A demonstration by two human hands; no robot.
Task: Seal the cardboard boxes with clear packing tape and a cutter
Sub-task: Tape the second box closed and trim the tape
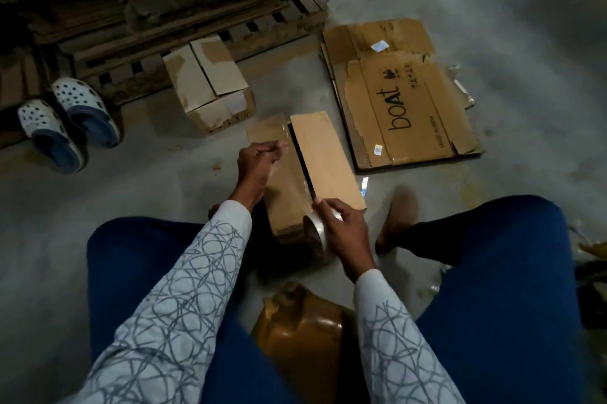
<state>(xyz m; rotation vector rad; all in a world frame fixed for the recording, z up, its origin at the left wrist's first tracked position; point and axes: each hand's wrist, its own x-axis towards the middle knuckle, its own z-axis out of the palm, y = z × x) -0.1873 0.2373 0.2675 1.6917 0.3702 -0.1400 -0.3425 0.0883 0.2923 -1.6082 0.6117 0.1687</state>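
Taping step: a length of clear tape is drawn out over the small cardboard box, not yet clearly pressed down; this looks like the start of sealing this box.
Box: stands on the concrete floor between the person's knees, its two top flaps closed with a dark seam between them.
Left hand: fingers curled, pinching the free end of the tape strip above the far part of the left flap.
Right hand: fingers wrapped round the tape roll at the box's near edge.
Strip: runs just left of the seam; whether it touches the cardboard cannot be told.
Next move: judged, shifting the strip over the seam, laying it flat across both flaps and rubbing it down, then cutting it at the roll.
Cutter: not visible.
Nearby: another box by a wooden pallet, a flattened "boAt" carton, a pair of clogs.
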